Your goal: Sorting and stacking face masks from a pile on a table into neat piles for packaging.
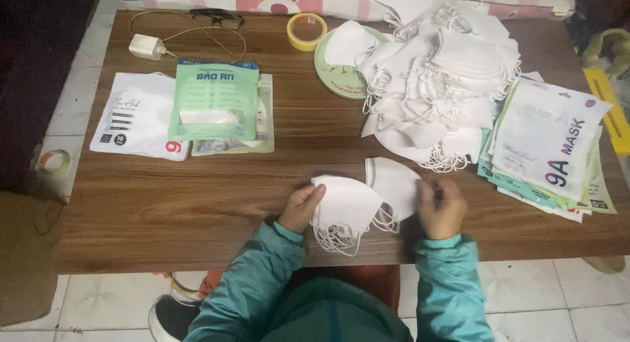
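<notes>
On the left of the worktop (pixel 197 204) only a few filled mask packets (pixel 213 109) are laid, while a large heap of loose masks (pixel 440 79) and a stack of empty pouches (pixel 551 145) at the far right suggest most of the work is left. At the near edge a small stack of white masks (pixel 354 201) is pinched by the left hand (pixel 300 207) and gripped by the curled right hand (pixel 441 207). Bare room is left in the middle, little at the near edge.
</notes>
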